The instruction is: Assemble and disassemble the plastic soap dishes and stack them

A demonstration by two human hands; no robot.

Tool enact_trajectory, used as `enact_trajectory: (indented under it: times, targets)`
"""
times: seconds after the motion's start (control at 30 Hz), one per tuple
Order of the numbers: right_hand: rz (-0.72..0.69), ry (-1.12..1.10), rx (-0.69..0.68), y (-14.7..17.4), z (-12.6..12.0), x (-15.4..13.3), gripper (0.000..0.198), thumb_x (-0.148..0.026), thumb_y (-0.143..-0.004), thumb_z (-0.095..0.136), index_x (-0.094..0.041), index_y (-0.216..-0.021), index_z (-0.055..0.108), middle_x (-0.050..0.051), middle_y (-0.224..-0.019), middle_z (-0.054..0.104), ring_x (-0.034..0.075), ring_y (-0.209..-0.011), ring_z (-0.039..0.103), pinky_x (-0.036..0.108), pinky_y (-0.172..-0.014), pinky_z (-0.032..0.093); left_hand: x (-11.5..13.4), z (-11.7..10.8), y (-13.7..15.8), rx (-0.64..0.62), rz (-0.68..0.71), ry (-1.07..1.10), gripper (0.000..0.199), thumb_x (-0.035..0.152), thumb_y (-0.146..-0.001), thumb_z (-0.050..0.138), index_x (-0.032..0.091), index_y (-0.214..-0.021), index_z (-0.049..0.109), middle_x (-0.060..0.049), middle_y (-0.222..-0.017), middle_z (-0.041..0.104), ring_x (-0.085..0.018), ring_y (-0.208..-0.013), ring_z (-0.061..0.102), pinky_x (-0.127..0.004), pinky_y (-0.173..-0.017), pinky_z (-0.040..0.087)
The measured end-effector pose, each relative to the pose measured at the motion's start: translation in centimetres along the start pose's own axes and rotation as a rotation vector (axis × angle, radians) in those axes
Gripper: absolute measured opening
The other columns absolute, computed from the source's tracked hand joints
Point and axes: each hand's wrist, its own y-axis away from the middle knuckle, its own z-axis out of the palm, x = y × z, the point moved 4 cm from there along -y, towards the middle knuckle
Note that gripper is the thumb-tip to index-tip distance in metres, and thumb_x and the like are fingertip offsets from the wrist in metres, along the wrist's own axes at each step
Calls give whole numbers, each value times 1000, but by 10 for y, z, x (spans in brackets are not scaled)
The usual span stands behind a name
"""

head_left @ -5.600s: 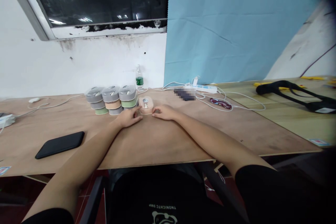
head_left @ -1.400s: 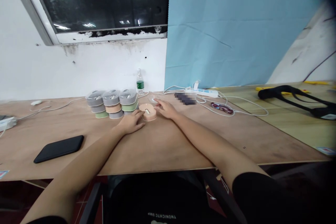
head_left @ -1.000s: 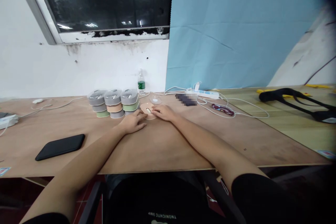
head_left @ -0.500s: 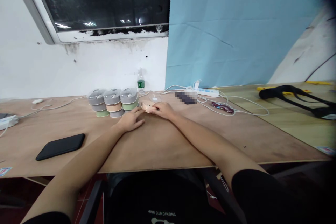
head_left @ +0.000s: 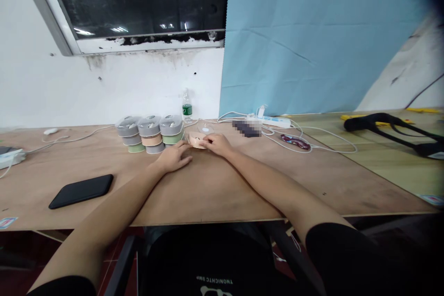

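On the broad, faintly grained wooden worktop (head_left: 211, 189), the step in hand looks like close fingertip work, and the next move seems to call for a steady grip. Three stacks of rounded, smooth-sided containers (head_left: 151, 139) stand left. The left hand (head_left: 173, 157) is loosely open, thumb spread (any contact is unclear); the right hand (head_left: 219, 144) appears to pinch the peach container (head_left: 195, 141) between them. Behind it lies a clear, thin lid (head_left: 206, 128).

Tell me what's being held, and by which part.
The peach container, by its right side, in the right hand. The left hand is at its left edge; whether it grips cannot be told.
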Motion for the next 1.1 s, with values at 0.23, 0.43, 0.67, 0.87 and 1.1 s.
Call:
enact_trajectory:
  times: [0.23, 0.43, 0.67, 0.87, 1.1]
  targets:
    - [34, -75, 20, -1, 1, 2, 37, -53, -85, 55, -21, -81, 73, 3, -83, 72, 16, -76, 62, 24, -72, 41, -1, 1, 0, 12, -4, -2, 49, 46, -88, 48, 22, -131, 49, -11, -130, 50, -26, -109, 57, -39, -92, 48]
    - [111, -79, 114, -3, -3, 8, 49, -57, -87, 47, -18, -66, 67, 0, -61, 62, 13, -60, 55, 23, -60, 38, 1, 6, 1, -67, 34, -36, 41, 44, -87, 49, 22, -120, 58, -10, -127, 51, -25, -103, 59, -36, -83, 51]
    - [151, -164, 255, -2, -7, 11, 46, -58, -84, 50, -17, -68, 64, 0, -62, 61, 13, -60, 53, 23, -59, 39, -1, 9, 0, -58, 111, -36, 40, 44, -88, 48, 21, -120, 59, -10, -121, 56, -24, -105, 59, -34, -87, 49]
    - [290, -204, 498, -3, -21, 26, 48, -58, -62, 72, -16, -84, 64, 3, -77, 67, 15, -67, 58, 25, -64, 46, -4, 12, -1, -53, 133, -59, 39, 45, -89, 47, 21, -119, 59, -10, -118, 59, -23, -105, 59, -35, -88, 49]
    - [788, -372, 755, 7, -38, 75, 37, -54, -79, 59, -18, -71, 57, 4, -65, 64, 16, -66, 62, 23, -57, 50, -6, 13, -1, -48, 124, -70, 40, 47, -89, 47, 23, -119, 58, -9, -122, 57, -23, -108, 58, -34, -90, 49]
